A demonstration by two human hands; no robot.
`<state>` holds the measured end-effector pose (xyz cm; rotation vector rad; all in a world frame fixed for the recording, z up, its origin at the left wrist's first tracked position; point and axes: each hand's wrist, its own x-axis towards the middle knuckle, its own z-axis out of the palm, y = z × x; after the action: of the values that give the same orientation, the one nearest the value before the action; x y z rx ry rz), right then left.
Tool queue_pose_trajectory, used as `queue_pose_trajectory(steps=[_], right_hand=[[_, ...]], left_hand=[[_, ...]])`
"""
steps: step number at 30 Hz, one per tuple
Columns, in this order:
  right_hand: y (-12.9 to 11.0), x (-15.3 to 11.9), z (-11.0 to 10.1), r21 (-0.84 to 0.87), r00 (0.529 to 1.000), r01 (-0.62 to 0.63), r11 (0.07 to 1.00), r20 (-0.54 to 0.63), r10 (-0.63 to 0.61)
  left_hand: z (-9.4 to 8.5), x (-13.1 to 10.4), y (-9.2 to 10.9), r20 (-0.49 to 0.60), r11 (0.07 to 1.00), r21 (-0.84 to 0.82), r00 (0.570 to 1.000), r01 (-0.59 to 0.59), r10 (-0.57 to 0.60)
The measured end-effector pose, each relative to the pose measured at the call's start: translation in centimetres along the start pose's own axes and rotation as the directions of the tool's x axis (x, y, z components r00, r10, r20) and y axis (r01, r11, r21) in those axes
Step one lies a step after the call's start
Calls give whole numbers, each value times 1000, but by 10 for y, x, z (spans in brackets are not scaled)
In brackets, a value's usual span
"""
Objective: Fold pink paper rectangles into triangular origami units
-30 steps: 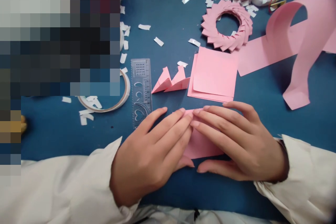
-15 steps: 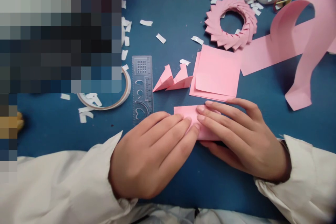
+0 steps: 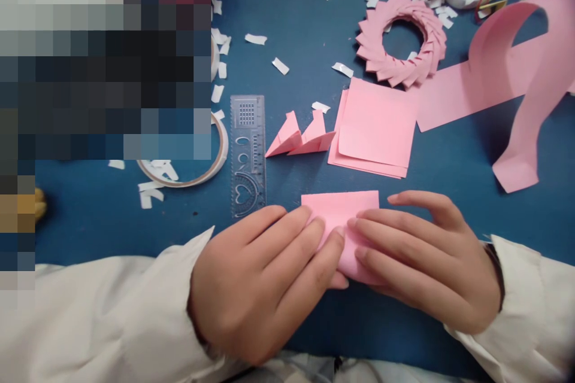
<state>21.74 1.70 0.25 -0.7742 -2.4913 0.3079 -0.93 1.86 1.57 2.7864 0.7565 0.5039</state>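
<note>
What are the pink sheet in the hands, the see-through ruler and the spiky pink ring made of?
Pink sheet: most likely thin, matte paper; its lower edge curves softly.
See-through ruler: looks like smooth, clear plastic, since the blue table shows through.
Spiky pink ring: seems to be matte paper too, with sharp folds in its overlapping points.
</note>
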Motion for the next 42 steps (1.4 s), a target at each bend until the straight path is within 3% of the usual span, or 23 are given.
queue_pose_trajectory(steps=[4,16,25,31,38,42], right_hand=[[0,-3,-2,16,996,14,1000,89,-15],[-1,4,1,-130,979,190,973,-47,-197],[-8,3,2,-203,976,204,958,-38,-215],[-11,1,3,-242,983,114,964,-114,-145],[-9,4,2,-271,989,-35,962,-145,-5],[-9,5,2,-321,980,102,942,-131,-151]], left_hand=[[6,-1,-3,-65,999,30,997,-35,37],[8,4,2,-204,983,92,963,-161,177],[11,0,8,-147,982,117,976,-147,163],[8,2,11,-146,986,163,988,-24,48],[9,7,-1,-132,977,175,986,123,-101],[14,10,-5,-132,979,124,981,159,-142]])
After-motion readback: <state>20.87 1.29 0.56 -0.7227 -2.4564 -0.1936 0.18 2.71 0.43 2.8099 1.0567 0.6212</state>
